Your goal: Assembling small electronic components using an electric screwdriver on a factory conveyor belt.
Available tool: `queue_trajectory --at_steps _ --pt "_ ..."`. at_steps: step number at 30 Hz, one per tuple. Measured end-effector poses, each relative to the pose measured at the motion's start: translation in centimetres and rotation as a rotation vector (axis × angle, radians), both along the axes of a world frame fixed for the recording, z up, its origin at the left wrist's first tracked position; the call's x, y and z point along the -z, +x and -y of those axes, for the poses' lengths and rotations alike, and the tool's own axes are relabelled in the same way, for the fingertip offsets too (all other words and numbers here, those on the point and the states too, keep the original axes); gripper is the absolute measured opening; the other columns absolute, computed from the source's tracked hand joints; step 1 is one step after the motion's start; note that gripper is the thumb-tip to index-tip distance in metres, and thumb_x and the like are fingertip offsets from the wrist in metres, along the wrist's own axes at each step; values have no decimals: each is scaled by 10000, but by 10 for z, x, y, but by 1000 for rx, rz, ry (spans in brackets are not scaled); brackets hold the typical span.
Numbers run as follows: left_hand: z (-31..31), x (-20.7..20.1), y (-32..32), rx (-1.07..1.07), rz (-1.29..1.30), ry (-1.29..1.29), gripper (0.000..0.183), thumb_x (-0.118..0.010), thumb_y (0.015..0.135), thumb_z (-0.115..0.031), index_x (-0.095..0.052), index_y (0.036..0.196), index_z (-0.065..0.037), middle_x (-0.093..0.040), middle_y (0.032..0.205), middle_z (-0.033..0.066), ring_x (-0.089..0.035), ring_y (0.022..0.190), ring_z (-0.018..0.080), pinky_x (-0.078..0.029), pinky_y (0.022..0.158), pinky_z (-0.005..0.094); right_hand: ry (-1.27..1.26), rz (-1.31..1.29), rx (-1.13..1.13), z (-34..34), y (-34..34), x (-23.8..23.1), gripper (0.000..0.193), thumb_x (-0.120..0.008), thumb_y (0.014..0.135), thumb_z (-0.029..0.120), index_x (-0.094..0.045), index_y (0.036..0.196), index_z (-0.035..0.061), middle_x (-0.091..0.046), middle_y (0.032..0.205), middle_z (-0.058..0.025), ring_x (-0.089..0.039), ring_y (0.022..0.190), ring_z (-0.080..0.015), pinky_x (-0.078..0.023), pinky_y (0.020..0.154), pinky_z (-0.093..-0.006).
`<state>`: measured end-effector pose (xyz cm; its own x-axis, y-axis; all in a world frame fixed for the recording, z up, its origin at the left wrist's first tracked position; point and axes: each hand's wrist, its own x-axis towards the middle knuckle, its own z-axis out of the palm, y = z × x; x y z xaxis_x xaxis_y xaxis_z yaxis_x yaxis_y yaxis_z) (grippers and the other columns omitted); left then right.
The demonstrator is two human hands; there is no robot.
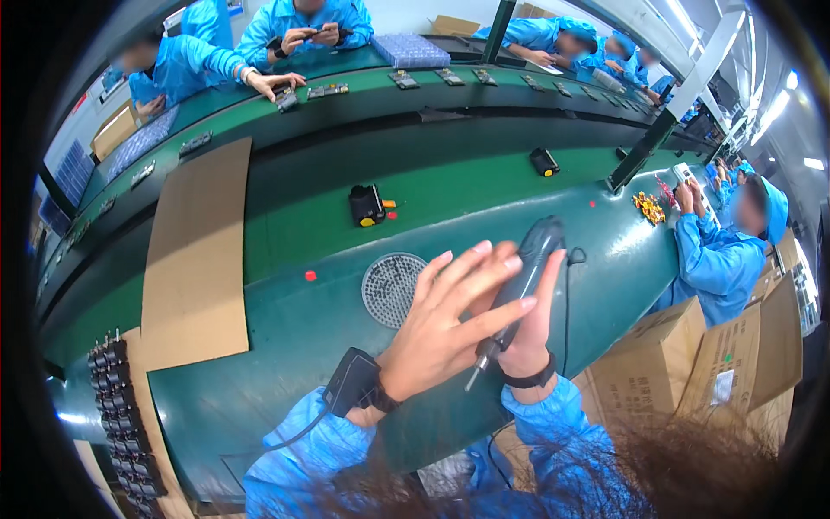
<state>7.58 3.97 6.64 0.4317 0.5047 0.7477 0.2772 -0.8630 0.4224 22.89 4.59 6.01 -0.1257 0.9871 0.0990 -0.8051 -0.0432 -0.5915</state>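
Note:
A dark grey electric screwdriver (521, 285) slants over the front of the green bench, its metal bit pointing down and towards me. It lies against the palm of my right hand (530, 333), which holds it from the right side with one finger stretched along the body. My left hand (437, 333) is open, fingers spread, and its fingertips reach across the screwdriver's body. Whether they press on it I cannot tell. Under and beyond my left hand sits a round tray (391, 290) of small metal pieces. A black cable (568, 316) hangs beside the screwdriver.
Black units with yellow parts (367, 206) (545, 162) sit on the green belt. A cardboard sheet (199, 259) lies left, near rows of black parts (121, 415). Cardboard boxes (666, 363) stand right, beside a co-worker (722, 251). More people work across the line.

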Motion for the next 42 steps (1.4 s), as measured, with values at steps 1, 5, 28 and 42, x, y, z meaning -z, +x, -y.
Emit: queue_trajectory --at_steps 1,5,28,42 --pt "-2 -4 -1 -5 -7 16 703 -816 717 -78 -594 1374 -193 -516 1493 89 -416 1435 359 -322 1148 546 16 -7 -5 9 -3 -9 731 -295 969 791 -600 1019 129 -580 891 8 -586 869 -136 -479 778 -308" --pt "-2 -8 -1 310 430 -245 428 -808 846 -186 -571 1181 -64 -673 1092 83 -664 1080 273 -477 1025 443 208 1123 -294 41 37 -6 541 -415 1083 478 -646 867 40 -671 792 -47 -632 717 -160 -468 631 -304" --pt "36 -33 -6 202 439 -257 324 -832 801 -214 -612 960 -37 -637 831 90 -644 690 268 -519 603 353 1146 1210 432 54 5 -109 302 -887 704 85 -762 978 68 -649 934 -60 -621 849 -222 -518 715 -336" --pt "41 -41 -20 201 339 -463 257 -812 769 -143 -606 895 -53 -593 694 100 -607 575 233 -480 548 334 1107 1243 457 55 3 -102 274 -871 709 91 -745 947 42 -654 940 -83 -627 861 -252 -509 744 -358"
